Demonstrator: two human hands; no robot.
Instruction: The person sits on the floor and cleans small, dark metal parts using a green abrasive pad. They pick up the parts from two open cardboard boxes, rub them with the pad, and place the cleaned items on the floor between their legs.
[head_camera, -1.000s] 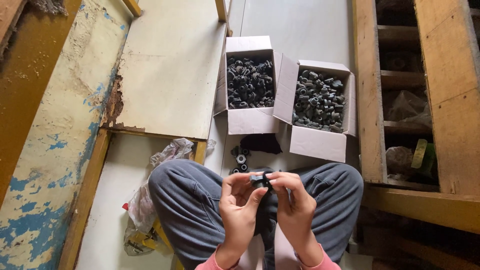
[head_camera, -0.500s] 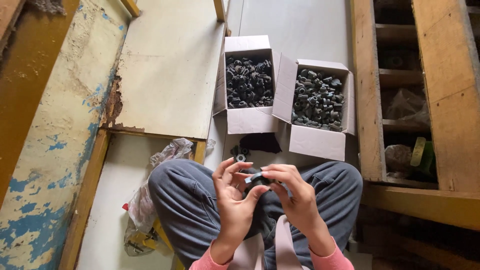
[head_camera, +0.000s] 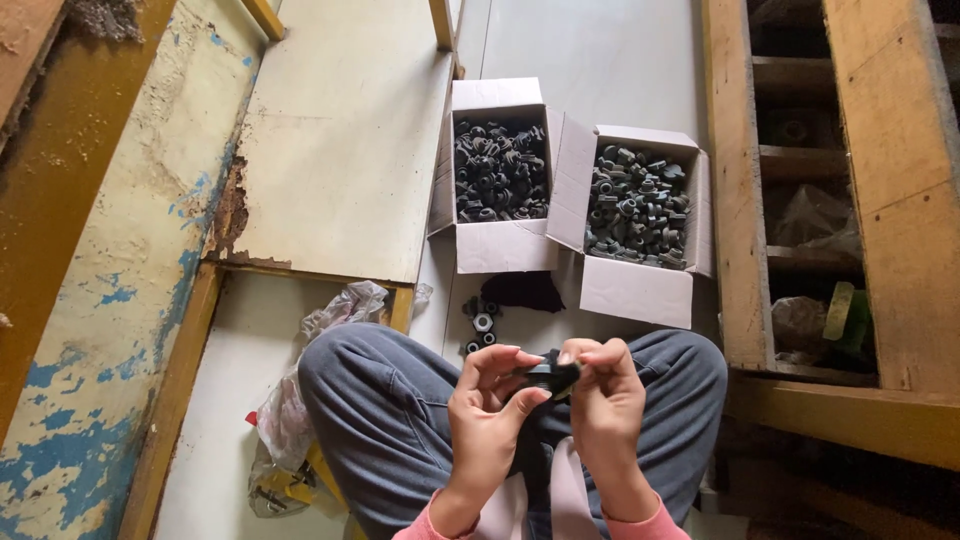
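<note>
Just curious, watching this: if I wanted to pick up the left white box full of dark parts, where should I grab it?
Probably from above, gripping the two long side walls of the left white box just under the rim. Its top is open with flaps spread, so lifting by a flap could tear or tip it. The right wall sits tight against the right box, so slide it clear first.
</note>
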